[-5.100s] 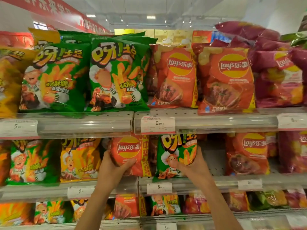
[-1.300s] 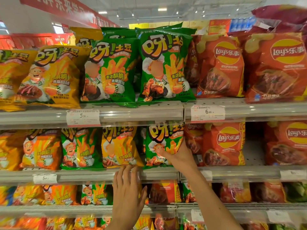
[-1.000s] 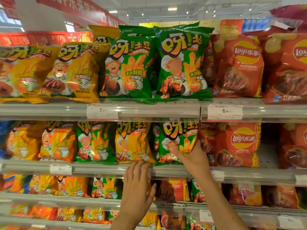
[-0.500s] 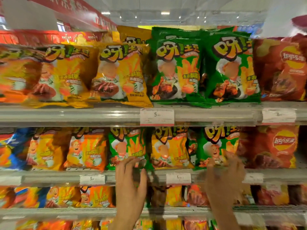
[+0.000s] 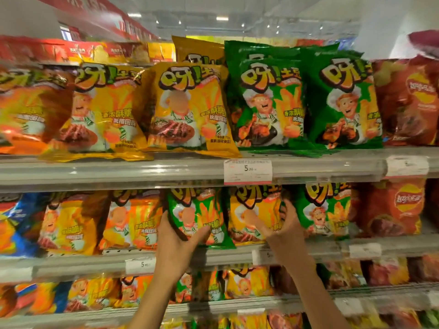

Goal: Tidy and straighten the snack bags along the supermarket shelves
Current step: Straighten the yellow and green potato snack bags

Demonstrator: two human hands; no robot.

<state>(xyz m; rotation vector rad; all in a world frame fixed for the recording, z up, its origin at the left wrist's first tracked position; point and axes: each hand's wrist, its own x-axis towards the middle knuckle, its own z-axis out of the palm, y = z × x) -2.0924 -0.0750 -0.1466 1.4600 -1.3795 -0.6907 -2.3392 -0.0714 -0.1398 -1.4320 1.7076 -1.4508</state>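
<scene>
Left hand (image 5: 177, 236) grips the green bag (image 5: 198, 217) on the middle shelf (image 5: 95, 262), thumb across its front. Right hand (image 5: 283, 227) grips the yellow bag (image 5: 255, 213) just beside it.

Tiered metal shelves (image 5: 118, 173) with upright snack bags (image 5: 187, 110).

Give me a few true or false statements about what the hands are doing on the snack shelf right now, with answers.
1. The left hand grips a green bag on the middle shelf. True.
2. The right hand holds a red bag. False: it holds a yellow bag.
3. Both hands are on the top shelf. False: both are on the middle shelf.
4. A price tag reads 5.90. True.
</scene>
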